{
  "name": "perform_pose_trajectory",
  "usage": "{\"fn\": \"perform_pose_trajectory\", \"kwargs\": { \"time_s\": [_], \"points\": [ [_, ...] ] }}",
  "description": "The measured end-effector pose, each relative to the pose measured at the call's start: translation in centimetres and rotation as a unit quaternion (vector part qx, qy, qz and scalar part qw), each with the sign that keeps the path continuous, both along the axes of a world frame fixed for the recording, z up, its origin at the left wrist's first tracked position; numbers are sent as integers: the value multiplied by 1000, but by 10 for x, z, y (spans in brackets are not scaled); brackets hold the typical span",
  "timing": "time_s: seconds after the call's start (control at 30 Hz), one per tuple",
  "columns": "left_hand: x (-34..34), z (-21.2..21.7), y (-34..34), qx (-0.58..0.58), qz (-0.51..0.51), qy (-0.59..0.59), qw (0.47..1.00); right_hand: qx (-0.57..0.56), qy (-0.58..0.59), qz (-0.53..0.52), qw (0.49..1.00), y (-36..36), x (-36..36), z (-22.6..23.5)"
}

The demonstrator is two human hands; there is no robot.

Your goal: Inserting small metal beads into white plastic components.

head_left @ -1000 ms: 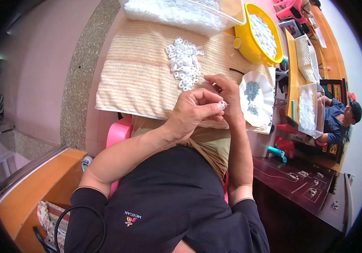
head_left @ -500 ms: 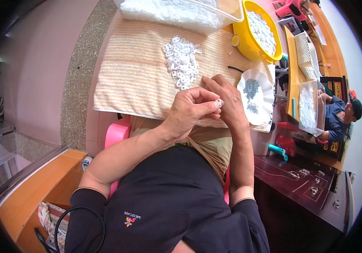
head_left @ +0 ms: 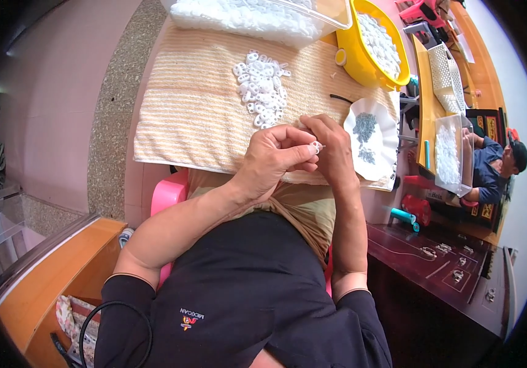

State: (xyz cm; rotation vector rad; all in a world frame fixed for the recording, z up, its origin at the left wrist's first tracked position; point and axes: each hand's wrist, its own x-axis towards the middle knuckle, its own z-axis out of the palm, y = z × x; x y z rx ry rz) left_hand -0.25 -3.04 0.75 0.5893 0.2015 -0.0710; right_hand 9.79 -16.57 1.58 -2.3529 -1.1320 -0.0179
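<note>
Between the thumb and forefinger of my left hand is a small white plastic part with round openings. Beside it, my right hand is closed with its fingers bent; anything in its fingertips is hidden or too small to name. Both hands meet over the near edge of a striped towel. Just beyond them lies a loose pile of similar white plastic parts. To the right of my right hand, a white fluted paper plate carries small dark pieces in two heaps.
A clear bin of white parts stands at the far edge, beside a yellow tub also holding white pieces. A short black strip lies near the plate. Another person sits at the right by a clear box.
My right hand's fingers have drawn in closer to the white plastic part, and its forefinger is more bent. My left hand keeps its pinch, with only a slight shift.
</note>
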Motion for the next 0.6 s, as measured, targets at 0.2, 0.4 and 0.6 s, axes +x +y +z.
{"fn": "perform_pose_trajectory", "kwargs": {
  "time_s": [0.2, 0.4, 0.6],
  "points": [
    [1, -2, 1, 3, 4, -2, 1000, -20, -2, 34, 999, -1, -1, 5],
    [2, -4, 2, 0, 13, -3, 1000, 5, 38, 16, 999, -4, -4, 4],
    [2, -1, 5, 9, 12, 11, 1000, 81, 111, -4, 990, -16, -1, 1]
  ]
}}
